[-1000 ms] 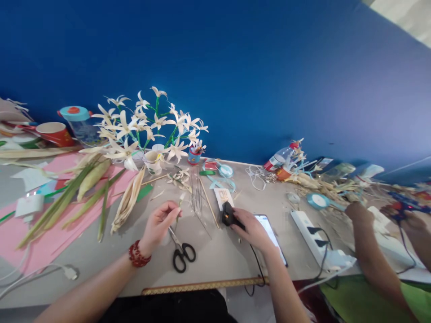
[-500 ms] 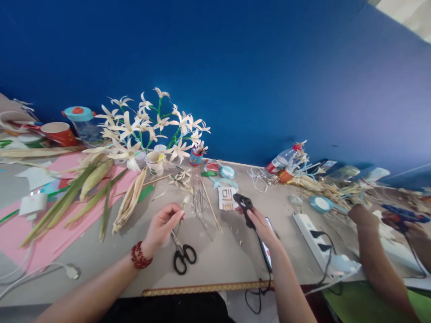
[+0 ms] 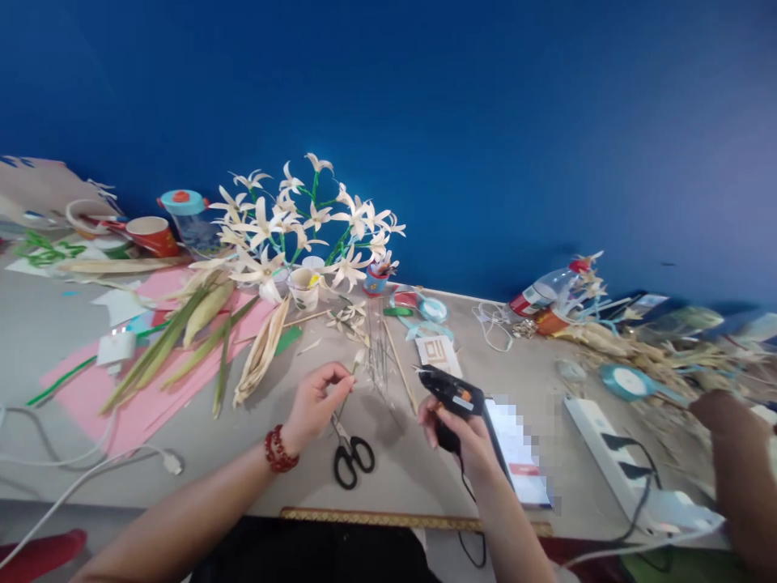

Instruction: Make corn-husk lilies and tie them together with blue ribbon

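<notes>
A person's left hand pinches a pale-tipped stem between thumb and finger above scissors on the tabletop, as the right hand's fingers wrap a glue gun, just swung round to point left, seemingly readied for use.

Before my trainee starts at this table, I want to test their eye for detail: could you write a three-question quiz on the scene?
1. Which of the camera wearer's hands holds the glue gun?
2. True or false: the scissors have black handles.
3. What color are the petals of the tall flowers? A) red B) purple C) white

Key: 1. The right hand. 2. True. 3. C.
</notes>
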`<state>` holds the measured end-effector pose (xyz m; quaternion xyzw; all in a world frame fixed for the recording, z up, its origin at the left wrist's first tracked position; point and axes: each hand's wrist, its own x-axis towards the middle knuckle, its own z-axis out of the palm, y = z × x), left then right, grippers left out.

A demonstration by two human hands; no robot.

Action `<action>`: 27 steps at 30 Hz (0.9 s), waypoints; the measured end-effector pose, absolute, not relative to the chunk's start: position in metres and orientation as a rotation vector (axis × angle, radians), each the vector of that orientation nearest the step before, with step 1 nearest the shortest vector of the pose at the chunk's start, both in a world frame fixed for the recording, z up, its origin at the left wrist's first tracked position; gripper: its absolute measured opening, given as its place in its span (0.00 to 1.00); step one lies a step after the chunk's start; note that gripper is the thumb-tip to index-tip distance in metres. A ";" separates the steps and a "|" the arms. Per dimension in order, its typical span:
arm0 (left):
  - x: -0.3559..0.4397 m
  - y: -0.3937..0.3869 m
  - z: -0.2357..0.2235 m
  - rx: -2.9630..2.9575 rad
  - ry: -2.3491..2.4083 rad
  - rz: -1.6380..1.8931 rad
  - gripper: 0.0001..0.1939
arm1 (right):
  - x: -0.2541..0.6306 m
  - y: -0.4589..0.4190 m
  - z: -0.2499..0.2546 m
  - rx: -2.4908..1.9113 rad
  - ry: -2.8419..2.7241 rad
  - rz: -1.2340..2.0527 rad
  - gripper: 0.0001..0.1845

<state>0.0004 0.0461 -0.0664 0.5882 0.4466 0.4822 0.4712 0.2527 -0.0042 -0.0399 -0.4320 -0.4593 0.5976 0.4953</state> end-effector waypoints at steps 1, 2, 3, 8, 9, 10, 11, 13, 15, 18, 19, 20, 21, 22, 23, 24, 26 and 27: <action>0.000 0.046 -0.065 1.457 1.111 1.180 0.11 | 0.245 -0.007 -0.041 -1.085 -1.174 1.420 0.10; 0.000 0.045 -0.064 1.482 1.124 1.177 0.11 | 0.237 -0.010 -0.041 -1.122 -1.235 1.393 0.11; -0.001 0.045 -0.063 1.513 1.133 1.177 0.11 | 0.230 -0.012 -0.041 -1.160 -1.293 1.362 0.12; -0.002 0.043 -0.055 1.602 1.146 1.188 0.11 | 0.204 -0.018 -0.037 -1.324 -1.626 1.022 0.08; -0.002 0.043 -0.054 1.603 1.150 1.186 0.11 | 0.201 -0.018 -0.036 -1.339 -1.697 0.928 0.07; -0.002 0.043 -0.053 1.603 1.154 1.183 0.10 | 0.199 -0.018 -0.034 -1.345 -1.760 0.844 0.05; -0.001 0.043 -0.051 1.602 1.157 1.183 0.10 | 0.197 -0.017 -0.033 -1.345 -1.814 0.773 0.04; -0.001 0.042 -0.049 1.610 1.161 1.187 0.09 | 0.193 -0.016 -0.031 -1.340 -1.892 0.673 0.03; -0.001 0.041 -0.047 1.637 1.168 1.194 0.08 | 0.191 -0.014 -0.031 -1.337 -1.932 0.625 0.02; -0.001 0.040 -0.046 1.694 1.177 1.204 0.07 | 0.190 -0.013 -0.032 -1.340 -1.943 0.596 0.01; -0.001 0.040 -0.046 1.711 1.178 1.206 0.07 | 0.189 -0.013 -0.033 -1.340 -1.943 0.590 0.01; -0.001 0.039 -0.047 1.724 1.178 1.209 0.07 | 0.189 -0.013 -0.033 -1.339 -1.944 0.584 0.01; -0.001 0.039 -0.047 1.734 1.177 1.213 0.07 | 0.189 -0.013 -0.034 -1.338 -1.947 0.580 0.01; -0.001 0.039 -0.047 1.742 1.176 1.215 0.07 | 0.189 -0.013 -0.034 -1.336 -1.953 0.577 0.01; -0.001 0.039 -0.047 1.749 1.176 1.217 0.08 | 0.189 -0.013 -0.034 -1.337 -1.957 0.570 0.01; 0.000 0.039 -0.047 1.753 1.178 1.219 0.08 | 0.188 -0.012 -0.034 -1.339 -1.961 0.564 0.01; 0.000 0.039 -0.048 1.760 1.186 1.221 0.08 | 0.188 -0.012 -0.034 -1.346 -1.969 0.555 0.01; -0.001 0.039 -0.048 1.764 1.189 1.220 0.08 | 0.188 -0.012 -0.034 -1.348 -1.971 0.548 0.01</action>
